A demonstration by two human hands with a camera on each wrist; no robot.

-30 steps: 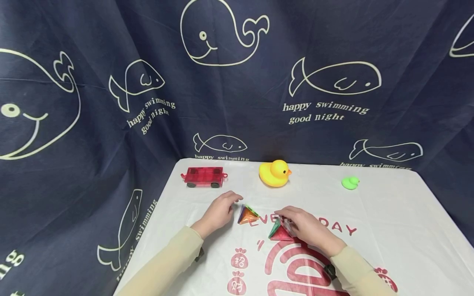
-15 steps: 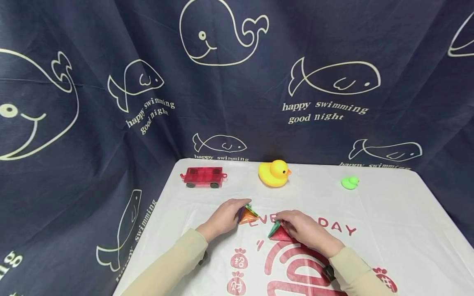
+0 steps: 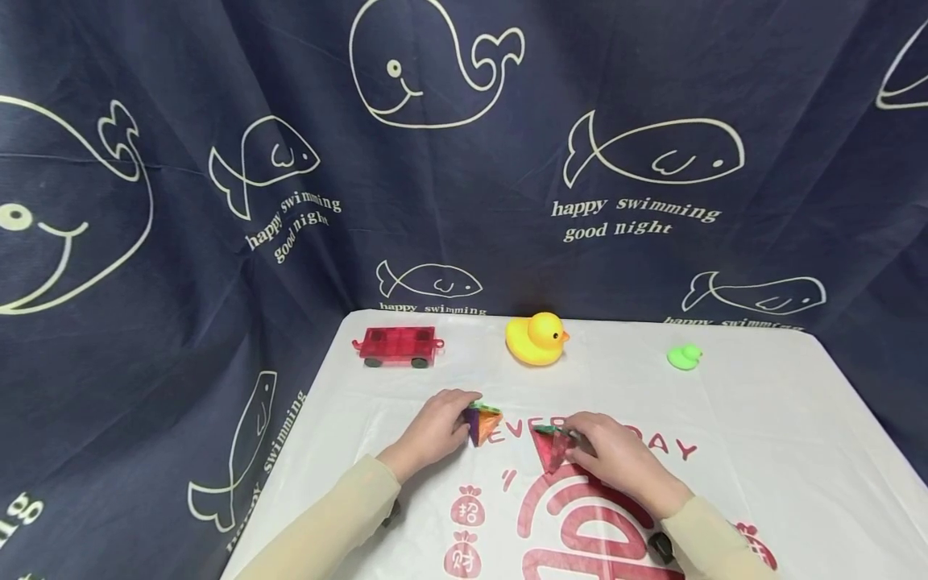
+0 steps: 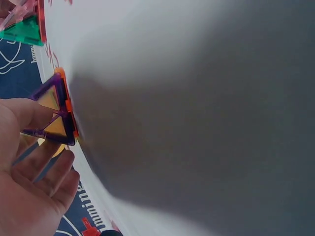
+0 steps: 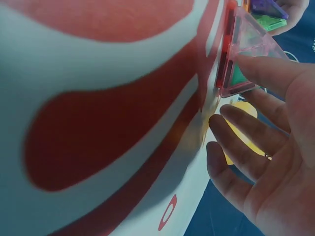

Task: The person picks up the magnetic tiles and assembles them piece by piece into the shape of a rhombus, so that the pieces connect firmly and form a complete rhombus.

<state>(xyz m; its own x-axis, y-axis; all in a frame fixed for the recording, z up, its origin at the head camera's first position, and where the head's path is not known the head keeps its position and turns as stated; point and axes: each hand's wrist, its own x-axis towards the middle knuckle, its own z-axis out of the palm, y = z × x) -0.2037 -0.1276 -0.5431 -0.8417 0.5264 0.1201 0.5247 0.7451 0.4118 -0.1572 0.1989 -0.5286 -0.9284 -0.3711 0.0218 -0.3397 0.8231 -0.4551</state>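
In the head view my left hand [image 3: 433, 425] pinches a small pyramid of magnetic tiles [image 3: 489, 427] with orange, purple and green sides. The left wrist view shows the thumb on its purple-edged tile [image 4: 68, 129], the other fingers partly hidden behind. To the right, my right hand [image 3: 616, 453] holds a second magnetic-tile pyramid [image 3: 548, 451] in red, green and clear pink. Its thumb presses the pink tile [image 5: 253, 37] in the right wrist view. Both pyramids look tipped, an orange and a red face towards me, with a gap between them.
A red wheeled toy car base [image 3: 397, 345] stands at the back left of the white-covered table [image 3: 609, 379]. Behind the hands sits a yellow duck [image 3: 532, 341], and a small green duck [image 3: 684, 357] is farther right. A dark blue curtain [image 3: 464, 201] hangs behind.
My left hand has reached the orange pyramid and taken hold of it. Both pyramids have tipped, so their orange and red faces now show more. My right hand has shifted slightly right.
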